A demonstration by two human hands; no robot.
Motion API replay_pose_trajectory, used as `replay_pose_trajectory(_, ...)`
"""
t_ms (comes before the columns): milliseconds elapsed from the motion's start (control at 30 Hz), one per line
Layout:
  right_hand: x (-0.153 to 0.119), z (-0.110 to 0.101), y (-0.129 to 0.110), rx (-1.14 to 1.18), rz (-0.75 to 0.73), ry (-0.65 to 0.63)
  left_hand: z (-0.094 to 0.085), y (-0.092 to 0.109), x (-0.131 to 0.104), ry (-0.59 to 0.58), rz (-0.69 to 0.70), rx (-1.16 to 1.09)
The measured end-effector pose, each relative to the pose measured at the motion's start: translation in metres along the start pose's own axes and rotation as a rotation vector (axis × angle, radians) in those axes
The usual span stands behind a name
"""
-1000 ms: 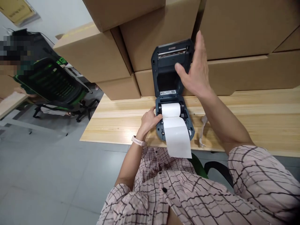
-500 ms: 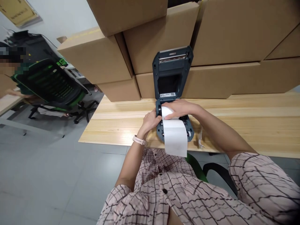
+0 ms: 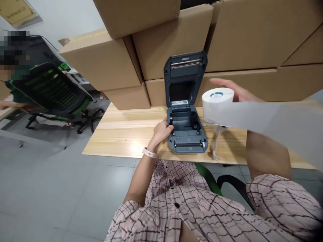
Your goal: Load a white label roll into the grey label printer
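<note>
A dark grey-blue label printer [image 3: 187, 134] stands on the wooden table with its lid [image 3: 185, 79] raised and its roll bay bare. Against the printer's left side rests my left hand [image 3: 162, 131], its thumb hooked over the rim and its fingers partly hidden by the casing. To the right of the printer, above the tabletop, my right hand [image 3: 239, 91] grips a white label roll [image 3: 210, 111] from behind. Most of that hand is covered by the roll and by the loose paper strip [image 3: 272, 116] trailing off to the right.
Stacked cardboard boxes [image 3: 242, 37] form a wall behind the printer on the wooden table [image 3: 121, 131]. A thin white strip [image 3: 215, 144] lies right of the printer. At the left, another person sits on a black and green chair [image 3: 50, 90].
My right hand has lifted the label roll out of the printer and carried it right, its loose end now swinging rightward. The left hand keeps its place on the printer.
</note>
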State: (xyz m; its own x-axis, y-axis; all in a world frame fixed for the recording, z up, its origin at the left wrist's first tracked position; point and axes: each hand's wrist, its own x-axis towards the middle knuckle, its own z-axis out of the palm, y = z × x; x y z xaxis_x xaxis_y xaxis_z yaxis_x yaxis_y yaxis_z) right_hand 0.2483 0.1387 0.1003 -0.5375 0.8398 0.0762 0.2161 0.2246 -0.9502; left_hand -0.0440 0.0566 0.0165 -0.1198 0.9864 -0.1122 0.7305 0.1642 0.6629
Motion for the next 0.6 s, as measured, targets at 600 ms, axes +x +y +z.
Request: replay_pose_trajectory(600, 0.052, -0.006, 0.131, -0.004, 0.117, 0.127, 0.002, -0.003, -0.001, 0.021, -0.029, -0.023)
